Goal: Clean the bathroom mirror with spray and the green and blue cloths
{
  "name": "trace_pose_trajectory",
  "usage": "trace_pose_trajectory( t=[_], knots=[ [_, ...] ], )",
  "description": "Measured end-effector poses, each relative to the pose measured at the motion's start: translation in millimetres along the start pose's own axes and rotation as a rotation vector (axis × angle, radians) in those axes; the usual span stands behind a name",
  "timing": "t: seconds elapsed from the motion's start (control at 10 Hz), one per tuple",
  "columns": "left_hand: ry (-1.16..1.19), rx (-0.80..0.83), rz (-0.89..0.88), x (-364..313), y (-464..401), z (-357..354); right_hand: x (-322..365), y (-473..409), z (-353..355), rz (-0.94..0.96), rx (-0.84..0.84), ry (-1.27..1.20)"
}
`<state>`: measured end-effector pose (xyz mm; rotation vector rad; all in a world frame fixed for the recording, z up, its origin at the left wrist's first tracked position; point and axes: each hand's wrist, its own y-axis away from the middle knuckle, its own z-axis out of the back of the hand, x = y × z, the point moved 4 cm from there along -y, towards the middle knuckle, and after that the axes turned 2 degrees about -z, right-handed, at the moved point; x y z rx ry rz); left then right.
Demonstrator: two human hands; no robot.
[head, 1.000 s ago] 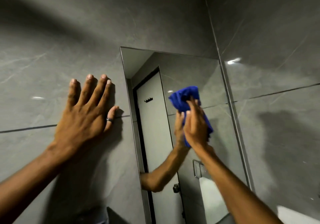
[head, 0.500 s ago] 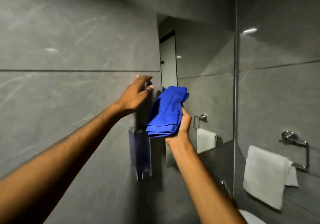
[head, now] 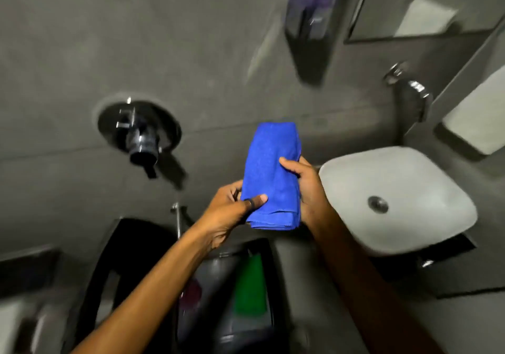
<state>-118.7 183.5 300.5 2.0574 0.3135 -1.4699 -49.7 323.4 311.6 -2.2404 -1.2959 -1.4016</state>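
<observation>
Held upright between both hands over the grey floor, the folded bright-blue microfibre cloth (head: 272, 174) sits in several soft layers, stitched hem lowest. Judged light, limp, slightly grippy nap; no risk of breakage, but layers will slump or unfold if pinched at one corner only. Best hold: across the folded stack, thumb on one face, fingers behind.

Left hand (head: 232, 211), ring on thumb, pinches the lower left edge. Right hand (head: 303, 187) wraps the right side, thumb on the front face.

Below, blurred: a green flat cloth-like thing (head: 250, 285) lying in a dark container (head: 269, 280). White square basin (head: 396, 197) to the right. Mirror's lower edge (head: 420, 6) far above, well apart from the cloth.
</observation>
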Motion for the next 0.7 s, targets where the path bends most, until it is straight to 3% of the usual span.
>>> trace_pose_trajectory(
  t=[0.1, 0.2, 0.3, 0.5, 0.6, 0.7],
  knots=[
    [0.043, -0.181, 0.174, 105.6, 14.3, 40.0, -92.6, -11.0, 40.4, -0.13, -0.051, 0.332],
    [0.078, -0.326, 0.329, 204.9, 27.4, 69.7, -193.4, -19.1, 80.1, -0.331, -0.055, 0.506],
    [0.106, -0.465, 0.461, 287.8, 35.8, 89.2, -278.6, -20.2, 108.4, -0.486, -0.171, 0.653],
    [0.087, -0.621, 0.528, 375.4, 40.4, 126.7, -380.2, -28.0, 117.5, -0.612, -0.198, 0.673],
    [-0.077, -0.552, 0.592, 397.8, 38.2, 144.7, -409.1, -29.1, 120.1, -0.66, -0.219, 0.744],
    [-0.525, -0.323, 0.669, 390.0, 39.1, 144.5, -401.4, -21.6, 125.4, -0.703, -0.283, 0.986]
  ],
)
